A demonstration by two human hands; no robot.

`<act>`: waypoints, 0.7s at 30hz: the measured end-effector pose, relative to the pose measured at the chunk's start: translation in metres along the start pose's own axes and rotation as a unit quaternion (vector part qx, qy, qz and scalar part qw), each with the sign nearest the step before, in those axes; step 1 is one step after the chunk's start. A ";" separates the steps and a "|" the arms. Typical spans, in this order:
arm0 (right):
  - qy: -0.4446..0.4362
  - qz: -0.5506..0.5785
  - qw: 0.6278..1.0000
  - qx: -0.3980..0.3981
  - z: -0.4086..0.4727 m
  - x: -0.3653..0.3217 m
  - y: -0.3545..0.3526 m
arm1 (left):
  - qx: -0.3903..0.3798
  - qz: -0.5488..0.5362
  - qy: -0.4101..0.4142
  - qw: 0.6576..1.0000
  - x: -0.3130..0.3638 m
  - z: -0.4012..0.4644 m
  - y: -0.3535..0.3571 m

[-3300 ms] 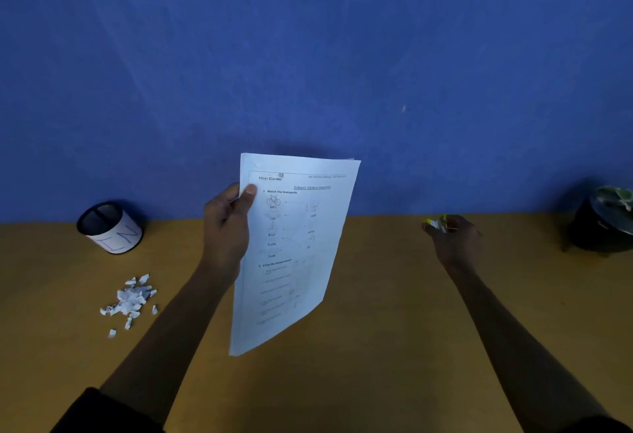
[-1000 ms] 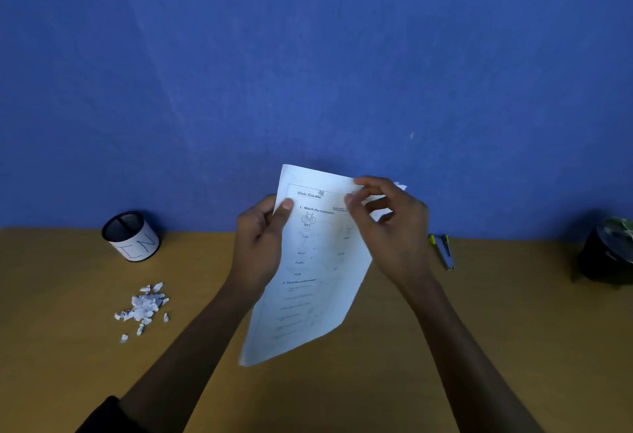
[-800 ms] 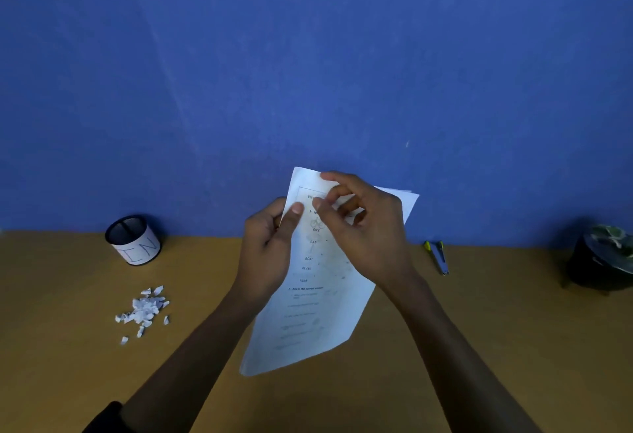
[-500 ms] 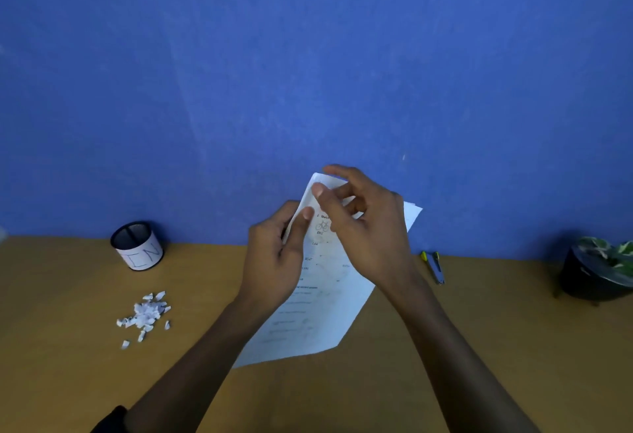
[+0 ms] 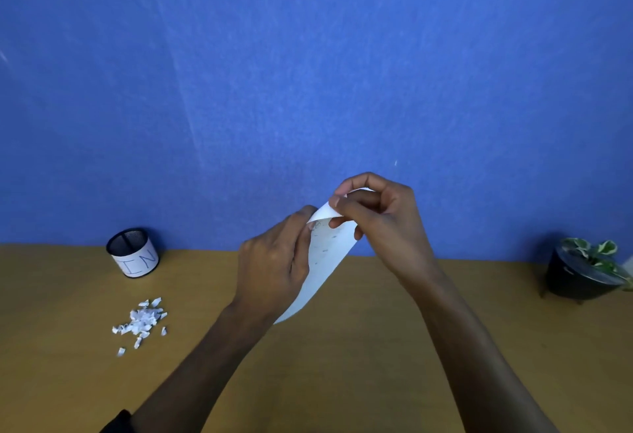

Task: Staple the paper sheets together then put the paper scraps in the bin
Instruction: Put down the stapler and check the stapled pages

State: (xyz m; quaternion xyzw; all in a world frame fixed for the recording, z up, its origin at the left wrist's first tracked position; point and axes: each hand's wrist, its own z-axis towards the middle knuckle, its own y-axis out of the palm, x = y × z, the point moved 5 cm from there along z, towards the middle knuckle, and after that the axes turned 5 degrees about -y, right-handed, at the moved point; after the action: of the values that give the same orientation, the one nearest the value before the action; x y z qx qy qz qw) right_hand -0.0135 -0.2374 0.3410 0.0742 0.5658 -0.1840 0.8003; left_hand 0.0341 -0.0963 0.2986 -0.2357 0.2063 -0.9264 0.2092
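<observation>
Both hands up over the table: left hand (image 5: 274, 271) grips the paper sheets (image 5: 323, 261) along one edge, right hand (image 5: 380, 220) pinches the top corner, likely checking it. Scraps (image 5: 140, 321) wait beside the bin (image 5: 133, 256)

Two bare forearms, dark sleeve edge (image 5: 118, 420) at the left elbow, no rings or watch showing

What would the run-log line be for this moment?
left hand: holding white printed paper sheets | right hand: pinching top corner | torn white paper scraps: on table | black mesh bin: upright
</observation>
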 end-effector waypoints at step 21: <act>-0.113 0.064 0.991 -0.041 -0.021 -0.021 -0.005 | -0.051 -0.047 -0.098 0.993 -0.019 -0.012 -0.017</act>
State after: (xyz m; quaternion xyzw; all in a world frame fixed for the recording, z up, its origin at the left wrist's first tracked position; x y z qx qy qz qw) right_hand -0.0397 -0.2305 0.3542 0.0560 0.4726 -0.1162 0.8718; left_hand 0.0376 -0.0699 0.2902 -0.3448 0.2202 -0.8961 0.1723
